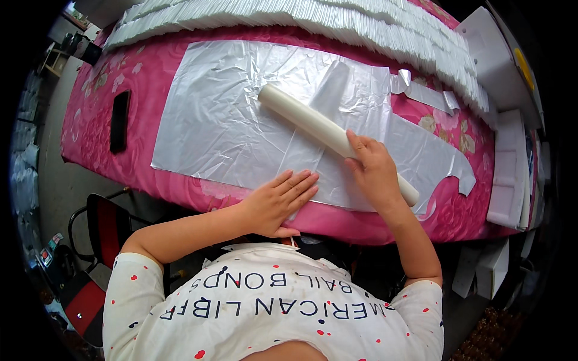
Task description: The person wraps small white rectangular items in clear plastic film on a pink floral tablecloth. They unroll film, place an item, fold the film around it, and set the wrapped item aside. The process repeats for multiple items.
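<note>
A thin, shiny white plastic apron (211, 102) lies spread over the pink flowered tablecloth (84, 141). Its wide part is at the left; the narrower end at the right has a curved cutout, and a strap (430, 96) sticks out at the far right. My right hand (376, 171) is closed round a smooth white tube (307, 117), which lies slanting across the apron from the far middle to the near right. Flat on the apron's near edge rests my left hand (280, 201), open, with its fingers stretched towards the right. A folded-over strip of plastic (331, 84) shows just beyond the tube.
Long rows of stacked, folded white plastic (289, 15) line the table's far side. A black phone (120, 121) lies at the left. White foam boxes (490, 54) stand at the right edge. A red and black chair (108, 231) is at the near left.
</note>
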The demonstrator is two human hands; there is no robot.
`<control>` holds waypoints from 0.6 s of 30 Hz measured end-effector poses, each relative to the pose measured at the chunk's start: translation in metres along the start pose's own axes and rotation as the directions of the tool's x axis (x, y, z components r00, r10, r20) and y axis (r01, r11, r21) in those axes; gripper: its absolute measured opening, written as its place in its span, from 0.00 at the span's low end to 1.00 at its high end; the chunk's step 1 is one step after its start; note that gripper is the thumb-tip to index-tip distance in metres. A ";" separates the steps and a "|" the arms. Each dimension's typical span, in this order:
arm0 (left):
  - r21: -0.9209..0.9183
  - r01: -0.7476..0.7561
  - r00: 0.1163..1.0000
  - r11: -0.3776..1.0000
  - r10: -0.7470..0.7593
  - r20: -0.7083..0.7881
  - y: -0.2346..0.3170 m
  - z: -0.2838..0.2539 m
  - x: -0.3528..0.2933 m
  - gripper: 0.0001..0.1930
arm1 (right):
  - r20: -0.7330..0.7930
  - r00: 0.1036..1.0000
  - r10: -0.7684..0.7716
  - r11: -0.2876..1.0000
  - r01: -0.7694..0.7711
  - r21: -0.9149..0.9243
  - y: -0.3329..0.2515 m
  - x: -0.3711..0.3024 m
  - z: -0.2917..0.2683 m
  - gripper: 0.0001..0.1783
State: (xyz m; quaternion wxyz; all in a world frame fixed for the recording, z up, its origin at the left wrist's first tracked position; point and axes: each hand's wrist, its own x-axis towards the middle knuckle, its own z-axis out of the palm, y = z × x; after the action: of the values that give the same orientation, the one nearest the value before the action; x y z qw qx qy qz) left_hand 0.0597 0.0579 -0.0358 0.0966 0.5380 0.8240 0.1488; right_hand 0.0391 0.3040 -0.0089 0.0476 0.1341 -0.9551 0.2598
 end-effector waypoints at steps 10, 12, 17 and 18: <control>-0.096 -0.115 0.990 0.989 0.121 0.066 -0.017 -0.009 -0.007 0.46 | -0.044 0.997 0.060 0.996 -0.057 0.066 0.029 -0.017 -0.042 0.31; -0.084 -0.076 0.994 0.994 0.082 0.073 -0.003 -0.002 -0.004 0.41 | 0.110 0.994 -0.025 0.990 0.010 0.137 -0.007 -0.021 -0.029 0.33; 0.125 -0.023 1.000 0.992 0.025 -0.012 0.021 0.018 -0.006 0.28 | 0.114 0.952 -0.283 0.959 0.282 0.028 -0.017 0.004 0.003 0.30; 0.132 -0.016 1.000 0.991 0.019 -0.022 0.021 0.020 -0.008 0.28 | 0.108 0.951 -0.290 0.957 0.289 0.026 -0.013 0.017 0.006 0.30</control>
State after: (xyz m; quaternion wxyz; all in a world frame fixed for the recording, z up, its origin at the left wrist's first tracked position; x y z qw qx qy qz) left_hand 0.0871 0.0613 -0.0474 0.0498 0.5486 0.8285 0.1009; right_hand 0.0261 0.2859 -0.0048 0.0316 0.2871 -0.9250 0.2469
